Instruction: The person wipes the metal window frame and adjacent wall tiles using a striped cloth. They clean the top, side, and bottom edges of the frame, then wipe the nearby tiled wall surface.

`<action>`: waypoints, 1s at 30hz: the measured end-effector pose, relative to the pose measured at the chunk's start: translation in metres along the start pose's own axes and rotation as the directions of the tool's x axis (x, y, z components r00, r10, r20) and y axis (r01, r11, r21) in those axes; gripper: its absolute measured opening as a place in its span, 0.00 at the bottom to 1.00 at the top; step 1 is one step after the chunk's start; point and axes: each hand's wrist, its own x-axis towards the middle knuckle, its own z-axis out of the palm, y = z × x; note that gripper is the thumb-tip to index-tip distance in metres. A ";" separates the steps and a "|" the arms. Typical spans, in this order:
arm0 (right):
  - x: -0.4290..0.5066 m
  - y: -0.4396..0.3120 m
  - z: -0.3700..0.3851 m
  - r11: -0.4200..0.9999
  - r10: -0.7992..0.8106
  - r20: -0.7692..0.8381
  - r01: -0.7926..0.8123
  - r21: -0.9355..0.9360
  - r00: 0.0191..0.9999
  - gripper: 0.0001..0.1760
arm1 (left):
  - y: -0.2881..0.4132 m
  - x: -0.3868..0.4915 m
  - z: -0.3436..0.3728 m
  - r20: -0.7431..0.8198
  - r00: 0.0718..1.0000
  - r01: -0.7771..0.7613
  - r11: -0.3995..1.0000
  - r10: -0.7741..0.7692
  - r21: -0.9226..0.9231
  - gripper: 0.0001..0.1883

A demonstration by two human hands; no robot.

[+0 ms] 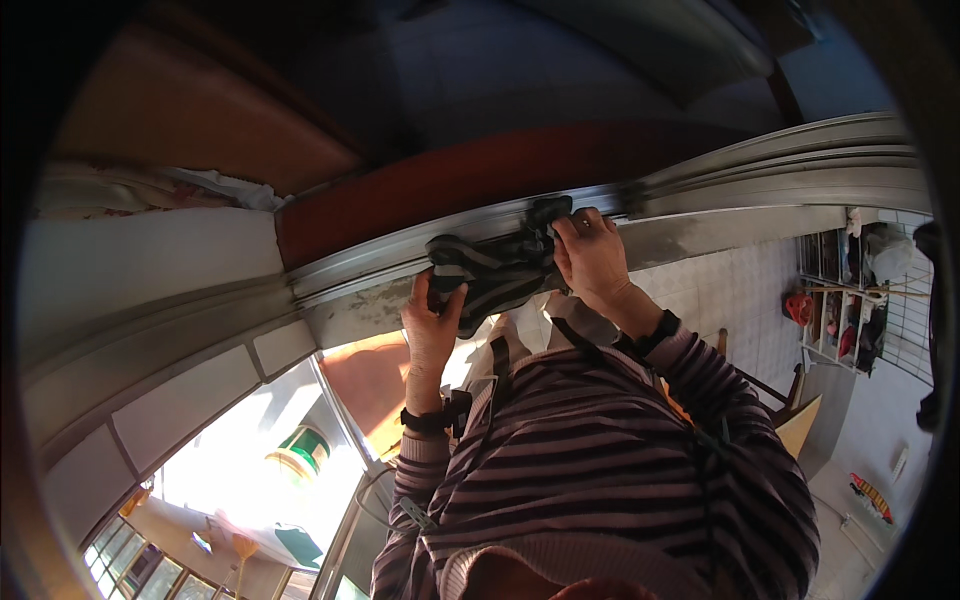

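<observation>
A dark striped cloth (499, 274) stretches between both hands over the metal window track (360, 266). My left hand (433, 315) grips the cloth's left end between thumb and fingers, at the near edge of the sill (356, 311). With bent fingers, my right hand (595, 251) pinches the other end, where a bunched part rests against the track. The cloth's near edge hangs over the sill in front of my body. Stains mark the sill to either side of the cloth.
Beyond the track runs a reddish-brown ledge (450, 176). White tiles (187, 382) line the wall at left, above a bright floor with a green and white bucket (300, 454). A rack (844, 300) with several items stands at right, a red bag (798, 308) beside it.
</observation>
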 end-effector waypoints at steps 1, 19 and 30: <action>0.000 0.002 0.002 0.999 -0.024 0.029 0.024 -0.025 0.999 0.13 | -0.003 -0.001 -0.005 -0.022 0.999 -0.044 0.999 0.043 -0.033 0.21; 0.036 -0.078 0.052 0.949 -0.253 0.237 0.289 -0.129 0.938 0.18 | -0.040 -0.015 -0.041 -0.161 0.987 -0.018 1.000 0.014 -0.025 0.23; 0.060 -0.106 0.077 0.871 -0.436 0.247 0.475 -0.127 0.866 0.14 | -0.062 -0.027 -0.045 -0.226 0.970 0.089 0.996 -0.086 0.005 0.24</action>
